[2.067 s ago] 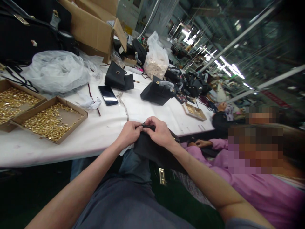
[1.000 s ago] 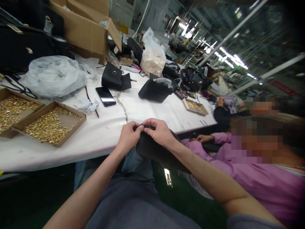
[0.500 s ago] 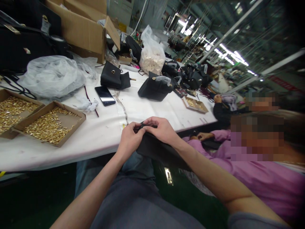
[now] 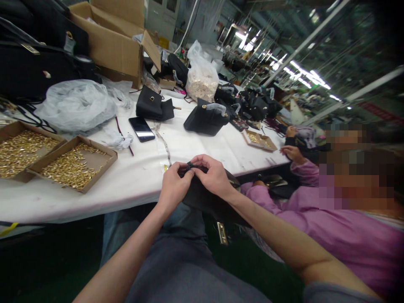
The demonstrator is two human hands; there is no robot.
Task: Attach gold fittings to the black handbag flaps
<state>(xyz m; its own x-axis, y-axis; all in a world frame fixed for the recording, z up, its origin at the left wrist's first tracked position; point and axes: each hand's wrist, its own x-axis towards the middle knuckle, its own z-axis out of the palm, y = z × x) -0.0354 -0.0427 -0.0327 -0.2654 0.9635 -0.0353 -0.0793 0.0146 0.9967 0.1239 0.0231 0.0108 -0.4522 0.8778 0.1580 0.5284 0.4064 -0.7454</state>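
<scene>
A black bag (image 4: 210, 204) lies over my lap at the table's edge, partly hidden under my right forearm. Its upper edge is pinched by my left hand (image 4: 174, 183) and my right hand (image 4: 214, 176), with thumbs and fingertips almost meeting. A small dark piece (image 4: 189, 165) shows between the fingertips; its exact form is too small to tell. Below the bag hangs a gold metal plate (image 4: 222, 233), seemingly attached to it.
Trays of small gold fittings (image 4: 80, 166) stand at left, near crumpled plastic (image 4: 78, 103). A phone (image 4: 142, 129), black handbags (image 4: 206, 119) and a cardboard box (image 4: 116, 46) are on the table (image 4: 135, 181). A co-worker in a pink sleeve (image 4: 303, 219) sits close at right.
The co-worker's hand has risen and reached toward the table's right end. My hands keep their pinch on the bag with little movement, and the view has shifted slightly.
</scene>
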